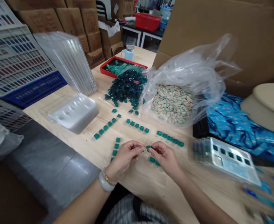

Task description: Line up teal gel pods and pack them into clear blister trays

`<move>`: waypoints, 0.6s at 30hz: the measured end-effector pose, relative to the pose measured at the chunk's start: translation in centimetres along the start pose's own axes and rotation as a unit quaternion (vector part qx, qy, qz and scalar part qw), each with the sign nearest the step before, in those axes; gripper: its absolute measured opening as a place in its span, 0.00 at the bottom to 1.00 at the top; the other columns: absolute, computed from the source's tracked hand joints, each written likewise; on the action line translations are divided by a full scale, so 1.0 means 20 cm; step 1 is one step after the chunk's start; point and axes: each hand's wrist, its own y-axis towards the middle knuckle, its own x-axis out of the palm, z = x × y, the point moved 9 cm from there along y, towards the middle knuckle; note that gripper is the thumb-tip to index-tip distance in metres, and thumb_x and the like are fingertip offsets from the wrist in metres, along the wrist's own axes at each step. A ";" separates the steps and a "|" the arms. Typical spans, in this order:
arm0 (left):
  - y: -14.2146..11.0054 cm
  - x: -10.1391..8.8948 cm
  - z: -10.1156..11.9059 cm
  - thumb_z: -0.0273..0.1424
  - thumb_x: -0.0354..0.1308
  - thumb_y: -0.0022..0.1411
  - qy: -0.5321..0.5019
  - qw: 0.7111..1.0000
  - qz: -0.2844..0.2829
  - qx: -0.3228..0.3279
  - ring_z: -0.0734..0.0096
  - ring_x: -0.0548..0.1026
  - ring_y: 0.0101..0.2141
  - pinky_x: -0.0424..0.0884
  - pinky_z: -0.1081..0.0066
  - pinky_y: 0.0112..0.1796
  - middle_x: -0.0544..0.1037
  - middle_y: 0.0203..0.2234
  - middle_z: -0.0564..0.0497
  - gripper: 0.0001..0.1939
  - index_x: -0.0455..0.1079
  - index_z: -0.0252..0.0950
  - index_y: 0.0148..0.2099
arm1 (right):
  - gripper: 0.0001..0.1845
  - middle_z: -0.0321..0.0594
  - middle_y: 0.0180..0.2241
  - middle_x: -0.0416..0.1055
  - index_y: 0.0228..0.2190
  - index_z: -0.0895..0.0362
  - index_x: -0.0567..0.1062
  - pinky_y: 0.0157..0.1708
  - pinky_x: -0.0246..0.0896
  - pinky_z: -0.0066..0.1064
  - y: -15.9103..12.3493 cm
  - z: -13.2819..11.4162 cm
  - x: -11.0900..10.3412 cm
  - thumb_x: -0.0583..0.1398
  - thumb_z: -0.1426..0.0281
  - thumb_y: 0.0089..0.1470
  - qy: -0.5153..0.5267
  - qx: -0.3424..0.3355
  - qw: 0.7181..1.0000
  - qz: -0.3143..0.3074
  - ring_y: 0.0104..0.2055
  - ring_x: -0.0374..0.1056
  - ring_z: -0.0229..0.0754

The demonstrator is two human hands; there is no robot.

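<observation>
Up close, right hand: fingers together, clamped on small teal pod. Left hand: fingers pinched together just beside pod, anything between them too small to tell. White bangle on left wrist. Rows of teal pods on wooden table, left of and far of hands. Right, clear plastic tray, dark cells; blue sachets beyond. Farther, clear bag holding beige pods; heap of dark teal pods; red tray of green pods; pale blue mug. Far left, stacked clear trays; cardboard cartons, print unreadable.
</observation>
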 end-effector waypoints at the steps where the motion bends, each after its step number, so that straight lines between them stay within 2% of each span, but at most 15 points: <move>1: -0.01 0.04 -0.03 0.34 0.62 0.42 -0.020 1.000 -0.005 -0.004 0.84 0.60 0.19 0.58 0.80 0.20 0.66 0.20 0.56 0.13 0.67 0.31 0.30 | 0.12 0.32 0.18 0.61 0.22 0.57 0.64 0.21 0.53 0.25 -0.05 0.01 0.00 0.56 0.61 0.46 0.024 0.011 1.000 0.015 0.20 0.57 0.33; 5: -0.04 0.11 -0.09 0.33 0.62 0.41 -0.048 0.999 0.003 -0.017 0.84 0.61 0.19 0.58 0.80 0.20 0.65 0.20 0.56 0.14 0.66 0.30 0.29 | 0.15 0.34 0.17 0.63 0.22 0.58 0.65 0.20 0.55 0.26 -0.13 0.02 -0.01 0.57 0.58 0.45 0.112 0.061 0.990 0.061 0.20 0.60 0.34; 9: -0.08 0.10 -0.12 0.34 0.59 0.45 0.020 1.000 0.021 -0.010 0.84 0.60 0.18 0.57 0.79 0.19 0.66 0.21 0.56 0.14 0.65 0.31 0.33 | 0.16 0.35 0.16 0.64 0.22 0.59 0.66 0.21 0.57 0.26 -0.17 0.02 0.00 0.56 0.57 0.45 0.162 0.091 0.981 0.060 0.19 0.60 0.34; 11: -0.09 0.11 -0.12 0.35 0.56 0.47 0.069 0.997 0.021 0.005 0.84 0.59 0.17 0.55 0.79 0.17 0.66 0.22 0.55 0.15 0.64 0.32 0.36 | 0.16 0.34 0.15 0.63 0.21 0.59 0.66 0.20 0.56 0.26 -0.19 0.01 0.00 0.56 0.58 0.46 0.126 0.080 0.987 0.058 0.19 0.59 0.34; 15: -0.09 0.17 -0.15 0.38 0.53 0.50 0.163 0.986 -0.034 0.020 0.83 0.57 0.15 0.53 0.77 0.17 0.64 0.18 0.56 0.15 0.66 0.31 0.35 | 0.14 0.33 0.16 0.62 0.21 0.59 0.68 0.19 0.54 0.25 -0.21 -0.04 0.01 0.53 0.61 0.49 0.029 0.044 0.998 0.039 0.19 0.57 0.33; 18: -0.11 0.16 -0.15 0.35 0.54 0.49 0.178 0.984 -0.026 0.019 0.83 0.56 0.15 0.51 0.78 0.18 0.62 0.15 0.57 0.11 0.68 0.31 0.32 | 0.13 0.35 0.18 0.63 0.24 0.58 0.69 0.21 0.56 0.25 -0.25 -0.08 0.03 0.51 0.64 0.51 0.008 0.016 1.000 0.002 0.20 0.60 0.34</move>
